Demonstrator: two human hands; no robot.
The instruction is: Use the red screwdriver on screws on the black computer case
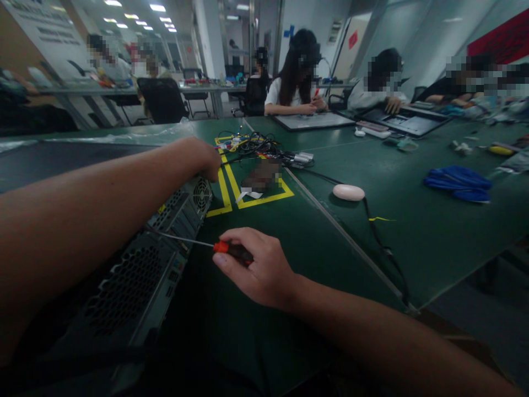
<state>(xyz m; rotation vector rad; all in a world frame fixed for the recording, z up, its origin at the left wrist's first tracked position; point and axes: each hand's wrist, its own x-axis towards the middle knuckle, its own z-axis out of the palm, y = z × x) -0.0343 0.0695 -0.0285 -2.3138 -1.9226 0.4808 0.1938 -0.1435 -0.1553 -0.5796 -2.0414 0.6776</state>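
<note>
A desktop computer case [128, 292] lies at the left, its perforated back panel with ports and a small fan grille turned toward the middle of the table. My right hand [264, 264] is closed round the red and black handle of a screwdriver [222, 247]. The thin shaft points left at the back panel, near the slot covers; its tip is hard to make out against the case. My left arm reaches across over the case. At the case's far corner, by the fan grille, is my left hand [202, 157]; its fingers are mostly hidden.
Beyond the case lies a tangle of cables [264, 146] near yellow tape marks [264, 203]. A pale oval object [348, 192] rests by a black cable [384, 248], with a blue bundle [457, 183] farther right. Several people sit working across the green table [330, 237].
</note>
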